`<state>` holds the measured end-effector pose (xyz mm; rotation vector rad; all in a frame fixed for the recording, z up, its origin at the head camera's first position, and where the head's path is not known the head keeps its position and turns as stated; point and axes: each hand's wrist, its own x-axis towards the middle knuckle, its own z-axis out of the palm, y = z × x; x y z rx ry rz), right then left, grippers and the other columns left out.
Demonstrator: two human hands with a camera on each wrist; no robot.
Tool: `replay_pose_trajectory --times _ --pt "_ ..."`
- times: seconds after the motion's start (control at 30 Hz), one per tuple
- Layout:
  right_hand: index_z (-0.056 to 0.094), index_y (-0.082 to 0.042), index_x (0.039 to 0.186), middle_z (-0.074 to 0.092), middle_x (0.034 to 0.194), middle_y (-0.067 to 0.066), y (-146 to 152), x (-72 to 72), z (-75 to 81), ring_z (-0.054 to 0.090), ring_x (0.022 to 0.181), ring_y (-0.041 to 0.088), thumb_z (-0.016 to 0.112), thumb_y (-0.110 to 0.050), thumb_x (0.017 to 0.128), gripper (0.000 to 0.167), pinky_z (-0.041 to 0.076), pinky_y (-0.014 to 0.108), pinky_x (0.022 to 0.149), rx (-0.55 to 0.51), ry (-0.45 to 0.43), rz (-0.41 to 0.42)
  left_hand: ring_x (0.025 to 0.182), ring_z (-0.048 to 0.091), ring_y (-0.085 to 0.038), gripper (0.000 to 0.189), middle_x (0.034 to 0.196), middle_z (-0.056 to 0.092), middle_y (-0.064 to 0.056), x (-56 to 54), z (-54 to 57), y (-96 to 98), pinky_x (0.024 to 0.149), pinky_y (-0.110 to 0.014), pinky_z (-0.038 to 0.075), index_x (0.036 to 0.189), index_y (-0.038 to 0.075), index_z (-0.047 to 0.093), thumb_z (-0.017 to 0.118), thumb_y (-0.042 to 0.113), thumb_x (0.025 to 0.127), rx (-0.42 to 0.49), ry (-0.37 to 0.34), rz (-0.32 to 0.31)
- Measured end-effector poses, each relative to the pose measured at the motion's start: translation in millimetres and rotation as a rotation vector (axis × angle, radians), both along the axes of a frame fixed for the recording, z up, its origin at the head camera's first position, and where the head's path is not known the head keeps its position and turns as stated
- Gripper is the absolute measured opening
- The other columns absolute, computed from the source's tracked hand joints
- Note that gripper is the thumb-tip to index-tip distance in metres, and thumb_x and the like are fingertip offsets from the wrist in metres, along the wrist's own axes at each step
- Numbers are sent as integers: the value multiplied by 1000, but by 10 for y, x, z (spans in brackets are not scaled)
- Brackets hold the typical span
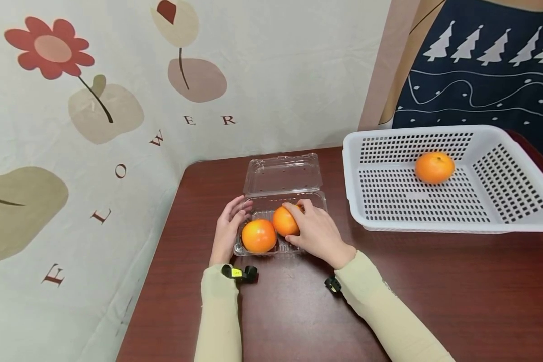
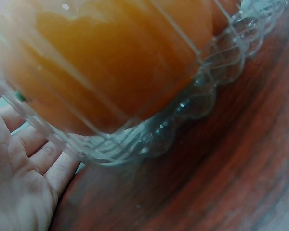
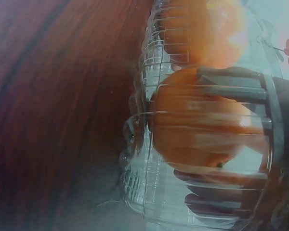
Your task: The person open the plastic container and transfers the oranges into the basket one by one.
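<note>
A clear plastic clamshell box (image 1: 290,247) sits on the table, its lid (image 1: 282,174) folded back away from me. In its left half lies one orange (image 1: 259,236). My right hand (image 1: 319,232) grips a second orange (image 1: 282,221) from above, thumb on the near side and fingers over the far side, inside the box's right half. This held orange shows through the ribbed clear wall in the right wrist view. My left hand (image 1: 228,229) rests along the box's left side, fingers fairly straight, as the left wrist view also shows.
To the right stands a white perforated basket (image 1: 434,227) with one orange (image 1: 435,168) in it. The dark red-brown wooden table (image 1: 289,311) meets a flower-patterned cloth (image 1: 271,100) at the back and left. A dark cloth with white trees (image 1: 484,75) hangs behind the basket.
</note>
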<state>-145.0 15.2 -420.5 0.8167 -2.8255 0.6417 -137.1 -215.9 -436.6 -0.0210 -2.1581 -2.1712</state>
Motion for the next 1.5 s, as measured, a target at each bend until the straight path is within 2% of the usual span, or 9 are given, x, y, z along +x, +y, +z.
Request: replay_pose_trajectory --times 0.13,0.33,0.67,0.87,1.17,1.4,1.5 --pt "42 -25 131 42 111 10 -3 6 2 54 83 26 74 -42 65 75 42 37 79 -4 1 -11 111 45 -38 42 126 47 -20 2 -9 -3 96 -47 35 134 3 36 44 6 93 -8 -2 -1" --pt "41 -26 132 41 113 10 -8 -5 -6 49 90 23 72 -42 66 75 41 36 77 16 23 -8 112 45 -38 41 126 48 -20 4 -13 -4 96 -47 35 133 3 37 44 5 93 -8 5 0" --pt "41 -17 131 45 117 10 -12 -17 5 45 100 25 72 -42 65 77 39 36 82 10 11 -46 111 46 -38 41 125 48 -20 -2 -3 7 96 -48 34 133 3 37 43 5 93 -10 4 4" --pt "41 -20 133 46 113 9 -13 -8 14 44 96 25 70 -43 67 75 39 35 80 17 14 -40 112 45 -38 41 125 49 -19 1 -6 1 96 -47 35 133 3 37 43 4 93 -8 -2 6" --pt "37 -24 136 41 116 16 -9 -2 14 51 84 27 71 -37 67 78 45 39 78 -31 -6 -65 112 46 -37 41 125 48 -19 -15 -33 -11 96 -46 35 133 3 37 43 5 93 -16 9 -6" --pt "41 -17 132 44 115 12 -14 -19 5 49 98 25 72 -40 65 77 38 38 88 -15 13 -52 113 45 -37 40 126 48 -19 -17 -19 -6 96 -46 35 133 3 37 43 5 93 -11 9 -9" --pt "42 -15 129 46 114 10 -20 -19 -1 48 99 24 70 -44 66 75 38 37 86 -7 10 -55 113 45 -37 41 126 48 -19 -7 -11 -3 97 -48 34 133 3 37 43 5 93 -6 4 -7"
